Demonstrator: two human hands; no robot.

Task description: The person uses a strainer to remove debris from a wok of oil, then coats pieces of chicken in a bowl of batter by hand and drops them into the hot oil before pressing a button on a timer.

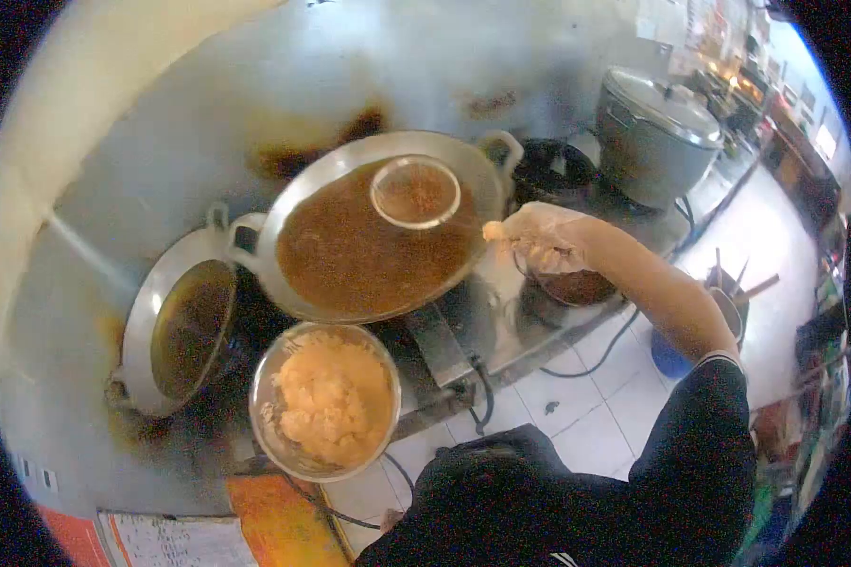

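Observation:
My right hand [547, 238], in a thin clear glove, is closed beside the right rim of the large wok [336, 156]. A small lump of orange dough [493, 230] pokes out between its thumb and forefinger. A round wire skimmer [416, 193] rests in the wok's brown oil; whether its handle reaches my hand is hard to see. Below the wok, a metal bowl [259, 416] holds a mound of the same dough. Of my left hand [390, 519] only a bit of skin shows at the bottom, its fingers hidden by my dark clothing.
A smaller wok [148, 350] with oil stands at the left. Beyond my right hand are a dark pan [577, 288], a black burner [553, 165] and a big lidded pot [657, 137]. A blue bucket [671, 354] stands on the tiled floor, and hoses [600, 364] run below the counter.

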